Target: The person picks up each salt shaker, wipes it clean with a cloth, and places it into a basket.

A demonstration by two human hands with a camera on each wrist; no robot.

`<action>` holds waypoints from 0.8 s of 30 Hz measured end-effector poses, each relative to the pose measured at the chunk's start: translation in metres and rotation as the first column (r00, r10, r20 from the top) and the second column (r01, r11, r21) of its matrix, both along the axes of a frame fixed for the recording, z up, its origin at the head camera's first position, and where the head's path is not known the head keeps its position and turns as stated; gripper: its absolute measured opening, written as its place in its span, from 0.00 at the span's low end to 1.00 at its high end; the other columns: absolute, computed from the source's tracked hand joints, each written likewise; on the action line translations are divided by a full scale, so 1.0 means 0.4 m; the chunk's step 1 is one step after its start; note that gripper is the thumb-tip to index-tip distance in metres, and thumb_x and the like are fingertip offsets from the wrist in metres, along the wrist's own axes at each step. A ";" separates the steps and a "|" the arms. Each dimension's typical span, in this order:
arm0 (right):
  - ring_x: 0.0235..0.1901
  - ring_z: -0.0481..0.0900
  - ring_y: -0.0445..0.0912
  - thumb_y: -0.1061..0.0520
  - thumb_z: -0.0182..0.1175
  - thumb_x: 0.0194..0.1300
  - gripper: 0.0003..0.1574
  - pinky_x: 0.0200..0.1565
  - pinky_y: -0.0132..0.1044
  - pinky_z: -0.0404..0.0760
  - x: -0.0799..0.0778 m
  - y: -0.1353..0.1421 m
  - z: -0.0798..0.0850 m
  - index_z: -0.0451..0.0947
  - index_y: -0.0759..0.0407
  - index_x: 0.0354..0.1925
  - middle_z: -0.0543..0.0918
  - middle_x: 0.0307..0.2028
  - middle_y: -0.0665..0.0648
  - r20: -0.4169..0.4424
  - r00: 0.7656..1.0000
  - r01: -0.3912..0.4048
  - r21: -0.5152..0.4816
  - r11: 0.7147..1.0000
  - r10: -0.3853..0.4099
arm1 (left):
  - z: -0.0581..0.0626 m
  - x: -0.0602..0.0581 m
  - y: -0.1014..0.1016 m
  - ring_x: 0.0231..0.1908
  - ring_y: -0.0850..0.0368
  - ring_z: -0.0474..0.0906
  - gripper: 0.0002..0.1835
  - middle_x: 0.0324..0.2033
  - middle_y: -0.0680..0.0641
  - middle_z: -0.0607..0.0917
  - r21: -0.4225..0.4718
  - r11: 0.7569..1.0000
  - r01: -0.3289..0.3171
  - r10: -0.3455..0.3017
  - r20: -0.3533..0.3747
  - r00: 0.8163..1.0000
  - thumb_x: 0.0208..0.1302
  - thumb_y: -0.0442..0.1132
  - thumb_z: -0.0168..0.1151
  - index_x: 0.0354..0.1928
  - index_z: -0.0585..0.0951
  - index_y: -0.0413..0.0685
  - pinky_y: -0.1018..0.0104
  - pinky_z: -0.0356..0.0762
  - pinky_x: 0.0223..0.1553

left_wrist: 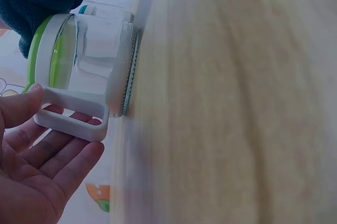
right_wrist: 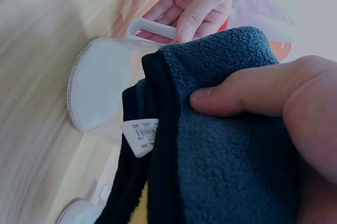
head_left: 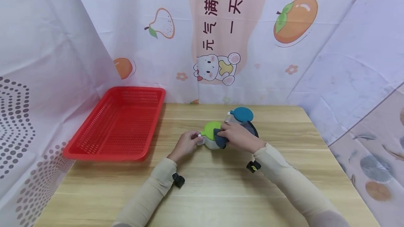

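Observation:
A clear jar (head_left: 210,145) with a green lid (head_left: 210,128) stands upright on the table. My left hand (head_left: 185,145) holds its white handle (left_wrist: 73,127), thumb at the lid end and fingers behind the bar. In my right hand (head_left: 240,137) is a folded dark blue towel (right_wrist: 231,150) with black edging, gripped under the thumb. The towel lies against the right side of the green lid and covers part of it. A white tag (right_wrist: 141,137) sticks out of the towel's folds. Behind the right hand is a second jar with a blue lid (head_left: 243,114), partly hidden.
At the left of the wooden table (head_left: 202,192) sits a red plastic basket (head_left: 108,157) with perforated walls. A white printed curtain (head_left: 176,55) hangs behind the table's back edge. More patterned cloth (head_left: 372,142) hangs along the right side.

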State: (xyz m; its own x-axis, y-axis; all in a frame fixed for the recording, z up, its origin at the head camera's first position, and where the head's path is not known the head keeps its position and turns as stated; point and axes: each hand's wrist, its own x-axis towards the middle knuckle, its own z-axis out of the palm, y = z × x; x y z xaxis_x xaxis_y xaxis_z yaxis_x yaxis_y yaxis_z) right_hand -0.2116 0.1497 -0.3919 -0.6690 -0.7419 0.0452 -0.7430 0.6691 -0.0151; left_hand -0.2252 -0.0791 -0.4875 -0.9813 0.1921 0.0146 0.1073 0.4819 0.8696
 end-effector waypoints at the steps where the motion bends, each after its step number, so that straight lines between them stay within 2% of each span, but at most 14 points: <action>1: 0.46 0.76 0.48 0.60 0.71 0.56 0.20 0.51 0.43 0.79 0.001 -0.002 0.001 0.84 0.55 0.49 0.80 0.41 0.54 -0.005 1.000 -0.002 0.005 1.000 0.002 | 0.001 0.000 0.000 0.37 0.58 0.75 0.06 0.35 0.49 0.84 -0.001 1.000 0.001 -0.001 0.003 1.000 0.67 0.40 0.61 0.38 0.83 0.47 0.66 0.73 0.40; 5: 0.44 0.76 0.47 0.59 0.71 0.57 0.17 0.49 0.42 0.79 0.001 -0.013 0.007 0.84 0.55 0.47 0.80 0.40 0.53 -0.012 1.000 -0.010 0.032 0.999 0.010 | 0.002 -0.002 0.001 0.38 0.58 0.76 0.06 0.36 0.49 0.84 -0.012 1.000 0.003 -0.003 0.003 1.000 0.68 0.40 0.60 0.39 0.83 0.47 0.64 0.74 0.42; 14: 0.41 0.76 0.47 0.59 0.68 0.60 0.15 0.49 0.40 0.80 -0.010 -0.060 0.028 0.85 0.54 0.47 0.82 0.40 0.53 0.062 0.998 0.000 0.115 0.993 -0.007 | 0.003 0.000 -0.001 0.37 0.58 0.75 0.05 0.35 0.49 0.84 -0.041 0.999 0.021 -0.023 -0.043 0.999 0.68 0.39 0.60 0.39 0.83 0.46 0.64 0.74 0.41; 24: 0.32 0.72 0.45 0.63 0.64 0.61 0.11 0.38 0.36 0.76 -0.026 -0.101 0.055 0.85 0.55 0.42 0.79 0.34 0.51 0.168 0.986 -0.026 0.159 0.987 -0.001 | 0.013 0.001 -0.006 0.37 0.58 0.76 0.06 0.36 0.48 0.84 -0.101 0.991 0.084 -0.092 -0.085 0.992 0.69 0.38 0.58 0.41 0.83 0.45 0.63 0.76 0.41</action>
State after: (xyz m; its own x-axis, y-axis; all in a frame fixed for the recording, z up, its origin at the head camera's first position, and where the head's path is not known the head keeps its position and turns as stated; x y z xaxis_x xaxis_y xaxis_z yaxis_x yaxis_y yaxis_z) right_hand -0.2220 0.1093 -0.3700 -0.6474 -0.7390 -0.1866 -0.7476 0.6634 -0.0336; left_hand -0.2248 -0.0816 -0.4822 -0.9561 0.2823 0.0783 0.2279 0.5487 0.8044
